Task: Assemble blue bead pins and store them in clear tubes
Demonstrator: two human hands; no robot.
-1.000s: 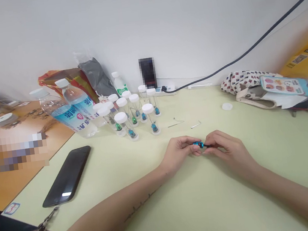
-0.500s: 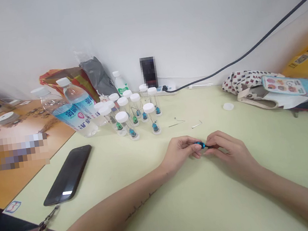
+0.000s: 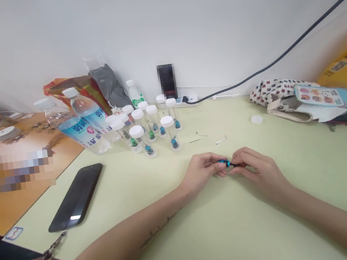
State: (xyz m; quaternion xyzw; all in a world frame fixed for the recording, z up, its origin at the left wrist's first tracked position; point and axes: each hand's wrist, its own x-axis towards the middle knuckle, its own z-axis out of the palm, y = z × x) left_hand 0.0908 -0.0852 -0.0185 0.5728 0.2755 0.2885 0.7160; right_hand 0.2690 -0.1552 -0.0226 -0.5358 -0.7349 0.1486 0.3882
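Over the pale green table, my left hand point(image 3: 201, 172) pinches a small shiny blue metallic part point(image 3: 227, 163) between thumb and fingers. A thin dark piece point(image 3: 234, 165) extends from the part's right end, and the fingertips of my right hand point(image 3: 260, 169) are closed on it. My fingers hide much of both pieces, and their exact kind cannot be made out. Beyond the hands lie a thin metal wire point(image 3: 198, 139) with a curved end and a short bent metal rod point(image 3: 221, 140). Several clear tubes with white caps point(image 3: 167, 122) stand farther left, holding blue or green parts with thin wires.
A black phone point(image 3: 76, 197) lies at the left. Behind it stand water bottles point(image 3: 85, 128). By the wall are a power strip point(image 3: 187, 101) and a black cable point(image 3: 235, 87). A white cap point(image 3: 257, 119) and a patterned pouch point(image 3: 270, 91) are at the right.
The view has shifted very slightly. Both hands keep nearly the same position and grip; the blue part looks slightly turned.
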